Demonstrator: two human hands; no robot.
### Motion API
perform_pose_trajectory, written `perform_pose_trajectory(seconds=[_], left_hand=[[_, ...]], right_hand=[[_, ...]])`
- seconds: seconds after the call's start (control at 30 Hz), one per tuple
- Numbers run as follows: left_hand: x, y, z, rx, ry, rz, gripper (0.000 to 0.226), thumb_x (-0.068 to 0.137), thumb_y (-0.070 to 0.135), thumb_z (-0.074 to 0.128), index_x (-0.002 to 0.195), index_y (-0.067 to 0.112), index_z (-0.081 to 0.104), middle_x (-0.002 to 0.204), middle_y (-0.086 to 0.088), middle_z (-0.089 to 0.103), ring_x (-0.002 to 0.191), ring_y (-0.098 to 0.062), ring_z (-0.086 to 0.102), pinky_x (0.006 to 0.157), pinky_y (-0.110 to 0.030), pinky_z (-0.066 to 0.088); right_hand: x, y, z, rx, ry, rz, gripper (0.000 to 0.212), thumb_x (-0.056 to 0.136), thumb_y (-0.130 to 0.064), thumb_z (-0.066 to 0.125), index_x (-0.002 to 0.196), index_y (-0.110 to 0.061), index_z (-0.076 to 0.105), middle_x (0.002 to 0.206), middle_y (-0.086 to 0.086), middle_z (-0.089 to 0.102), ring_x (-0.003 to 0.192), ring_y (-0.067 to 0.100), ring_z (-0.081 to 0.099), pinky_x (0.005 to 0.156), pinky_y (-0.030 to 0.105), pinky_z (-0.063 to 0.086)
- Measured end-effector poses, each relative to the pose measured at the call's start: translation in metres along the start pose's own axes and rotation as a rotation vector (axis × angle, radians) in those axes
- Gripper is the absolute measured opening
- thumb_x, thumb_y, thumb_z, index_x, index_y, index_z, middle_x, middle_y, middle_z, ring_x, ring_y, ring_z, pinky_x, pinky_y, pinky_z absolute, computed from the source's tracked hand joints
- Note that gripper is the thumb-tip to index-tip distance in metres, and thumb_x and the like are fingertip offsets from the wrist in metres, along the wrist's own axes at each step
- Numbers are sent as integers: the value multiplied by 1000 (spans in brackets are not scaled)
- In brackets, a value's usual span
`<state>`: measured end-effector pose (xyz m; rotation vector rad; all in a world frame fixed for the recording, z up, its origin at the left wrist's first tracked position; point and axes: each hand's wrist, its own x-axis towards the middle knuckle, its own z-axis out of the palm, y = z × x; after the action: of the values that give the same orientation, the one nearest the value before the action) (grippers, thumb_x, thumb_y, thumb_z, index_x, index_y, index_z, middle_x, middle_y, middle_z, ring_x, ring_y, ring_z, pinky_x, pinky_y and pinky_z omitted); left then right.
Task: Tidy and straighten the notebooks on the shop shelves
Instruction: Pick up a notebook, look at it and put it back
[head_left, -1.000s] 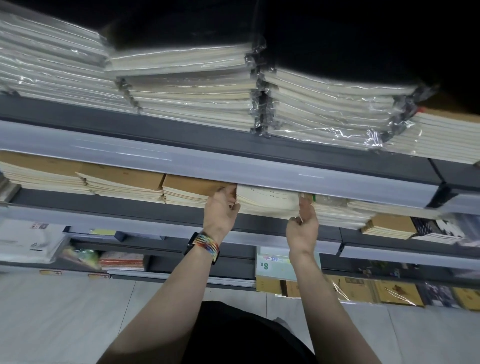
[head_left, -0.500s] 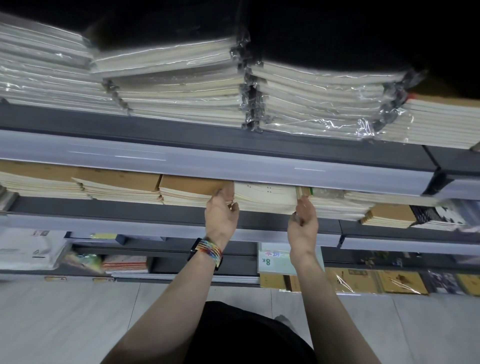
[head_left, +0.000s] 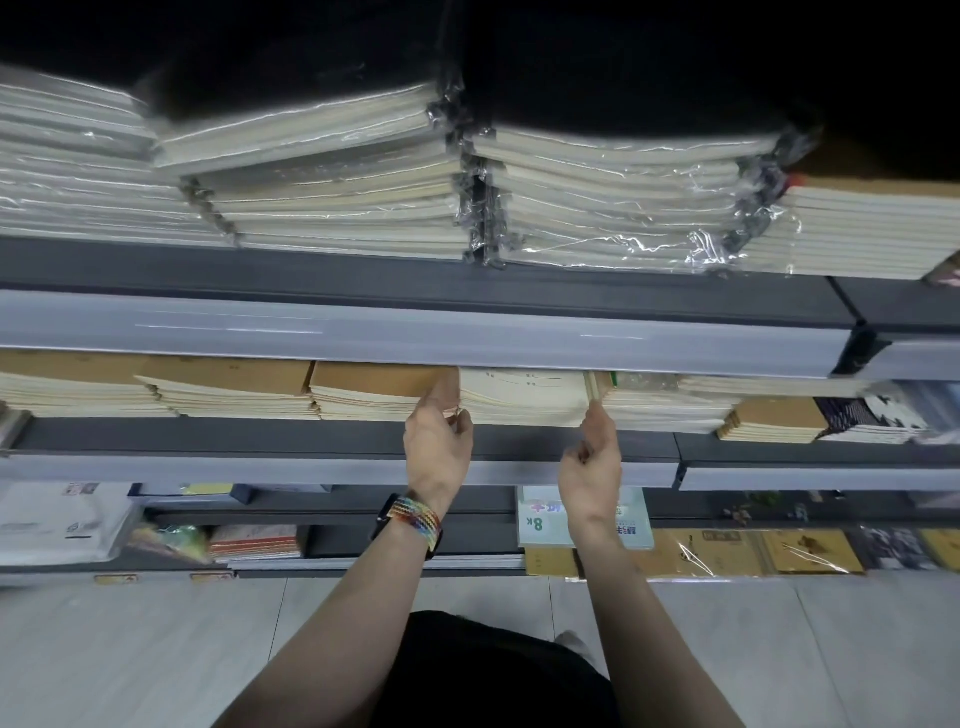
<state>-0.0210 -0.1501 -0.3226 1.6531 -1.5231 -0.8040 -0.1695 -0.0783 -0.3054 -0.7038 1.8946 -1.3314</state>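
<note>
A pale notebook stack is seen lying on the middle shelf, just beside a brown-covered stack on its left. Its left corner is gripped by the curled fingers of the left hand. Its right edge is touched by the right hand, index finger raised; whether it is pinched cannot be told.

Two hands, one wristband
</note>
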Motion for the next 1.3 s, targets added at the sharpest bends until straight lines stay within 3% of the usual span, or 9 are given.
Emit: perform_pose_trajectory(seconds=[0.2, 0.37, 0.53, 0.73, 0.87, 0.93, 1.03, 1.13, 1.3], left_hand=[[-1, 3, 1, -9, -3, -3, 44, 92, 6, 64, 134, 10, 57, 121, -7, 68, 97, -16, 69, 89, -34, 58], [-3, 5, 3, -60, 26, -2, 51, 90, 1, 65, 138, 11, 55, 123, -2, 67, 99, -8, 65, 94, -30, 56], [-1, 1, 8, -20, 61, -28, 39, 90, 1, 63, 129, 3, 62, 123, -9, 67, 99, -19, 69, 89, -37, 59], [-1, 3, 8, -69, 65, -16, 37, 92, 15, 67, 129, 7, 63, 123, -6, 68, 94, -15, 70, 84, -23, 58], [3, 10, 4, -129, 104, -20, 34, 90, 25, 72, 121, 13, 67, 106, -1, 72, 84, -8, 69, 77, -16, 51], [5, 12, 5, -133, 119, -47, 33, 88, 27, 74, 117, 13, 69, 98, 0, 73, 81, -9, 68, 79, -18, 50], [5, 14, 7, -134, 139, -74, 32, 88, 26, 74, 116, 13, 70, 94, 0, 73, 81, -10, 69, 82, -22, 53], [4, 15, 9, -144, 143, -62, 29, 89, 23, 73, 116, 12, 71, 99, 1, 72, 80, -7, 66, 81, -21, 52], [3, 15, 11, -138, 155, -43, 26, 91, 19, 71, 115, 9, 71, 109, -4, 68, 83, -11, 68, 84, -28, 57]], right_hand=[[5, -1, 0, 5, -66, 58, 78, 95, 14, 41, 156, -33, 26, 158, -8, 37, 145, 15, 34, 118, 33, 30], [7, 2, -1, 23, -23, 73, 76, 94, 16, 38, 154, -29, 32, 154, -5, 42, 142, 13, 39, 110, 22, 32], [8, 4, 3, 35, 12, 74, 74, 93, 17, 39, 153, -28, 36, 151, -5, 47, 140, 13, 42, 114, 24, 34], [11, 4, 1, 31, 20, 95, 71, 94, 16, 40, 150, -28, 40, 145, -7, 50, 137, 11, 45, 100, 17, 37], [13, -1, 0, -124, -16, 67, 67, 98, 7, 44, 154, -27, 33, 152, -2, 44, 140, 15, 42, 108, 24, 38], [15, -7, 2, -309, -35, 7, 65, 97, -3, 52, 155, -24, 31, 156, -1, 38, 143, 21, 38, 114, 35, 39], [14, -20, 8, -575, -79, -41, 66, 97, -16, 57, 155, -16, 26, 159, 4, 29, 144, 26, 34, 109, 40, 41], [13, -30, 11, -600, -65, -49, 64, 96, -21, 59, 153, -17, 29, 154, 6, 34, 137, 28, 41, 100, 40, 46], [21, -29, 10, -495, -41, -11, 66, 97, -18, 59, 155, -16, 28, 148, 8, 39, 130, 29, 49, 104, 41, 44]])
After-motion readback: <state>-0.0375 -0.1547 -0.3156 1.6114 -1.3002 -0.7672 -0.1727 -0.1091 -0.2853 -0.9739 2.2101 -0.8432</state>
